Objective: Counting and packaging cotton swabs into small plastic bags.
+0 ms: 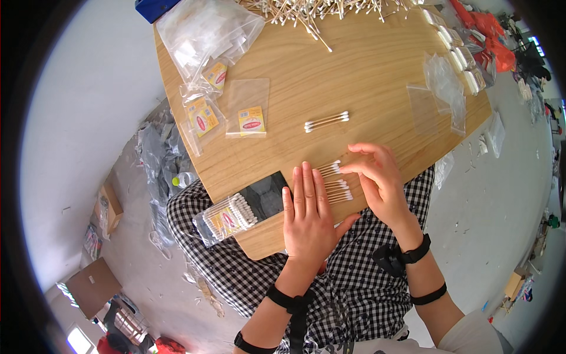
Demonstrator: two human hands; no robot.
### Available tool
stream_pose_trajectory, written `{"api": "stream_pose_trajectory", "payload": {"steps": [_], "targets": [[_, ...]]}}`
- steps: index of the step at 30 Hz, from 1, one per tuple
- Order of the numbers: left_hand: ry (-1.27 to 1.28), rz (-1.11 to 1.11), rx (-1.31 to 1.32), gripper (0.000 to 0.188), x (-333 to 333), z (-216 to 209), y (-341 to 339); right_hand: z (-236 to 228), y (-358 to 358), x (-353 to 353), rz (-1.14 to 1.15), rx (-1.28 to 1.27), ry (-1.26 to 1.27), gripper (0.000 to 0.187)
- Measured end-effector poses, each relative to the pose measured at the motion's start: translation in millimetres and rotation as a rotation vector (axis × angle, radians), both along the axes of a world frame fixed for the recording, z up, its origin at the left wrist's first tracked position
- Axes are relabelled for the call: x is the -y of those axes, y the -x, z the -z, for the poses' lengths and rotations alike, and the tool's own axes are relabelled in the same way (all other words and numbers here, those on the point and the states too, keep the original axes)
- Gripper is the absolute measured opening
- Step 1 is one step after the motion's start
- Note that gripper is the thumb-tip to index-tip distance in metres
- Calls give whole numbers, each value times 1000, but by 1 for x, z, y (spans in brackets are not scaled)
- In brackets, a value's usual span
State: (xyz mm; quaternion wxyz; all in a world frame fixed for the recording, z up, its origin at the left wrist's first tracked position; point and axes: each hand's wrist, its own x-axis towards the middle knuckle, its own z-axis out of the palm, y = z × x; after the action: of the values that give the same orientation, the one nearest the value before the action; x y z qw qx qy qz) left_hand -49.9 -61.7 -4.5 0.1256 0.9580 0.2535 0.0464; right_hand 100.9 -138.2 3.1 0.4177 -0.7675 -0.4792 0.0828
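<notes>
My left hand (308, 221) lies flat near the table's front edge, fingers stretched out over a row of cotton swabs (339, 192). Their white tips stick out to the right of it, in two small groups; the other ends are hidden beneath the fingers. Just right of them hovers my right hand (382, 184), fingers bent and apart, one fingertip at the upper group's tips. Left of my left hand, a clear bag (204, 231) holds many cotton swabs and a yellow card (226, 220), its dark open end (266, 194) lying by my fingers.
A few loose swabs (326, 121) lie mid-table. Far off is a large swab pile (318, 13). Small bags with yellow cards (252, 122) and a big plastic bag (206, 35) are at left. Empty clear bags (445, 88) and filled packs (463, 58) are at right.
</notes>
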Motion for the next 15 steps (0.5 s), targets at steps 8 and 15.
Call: {"api": "stream_pose_trajectory", "payload": {"steps": [8,15], "targets": [[-9,-3,-1,110,0,1,0,-1,-1,-2,-25,32,23,29],[6,-6,2,110,0,0,-1,-1,-2,-3,-7,-8,-11,29]]}}
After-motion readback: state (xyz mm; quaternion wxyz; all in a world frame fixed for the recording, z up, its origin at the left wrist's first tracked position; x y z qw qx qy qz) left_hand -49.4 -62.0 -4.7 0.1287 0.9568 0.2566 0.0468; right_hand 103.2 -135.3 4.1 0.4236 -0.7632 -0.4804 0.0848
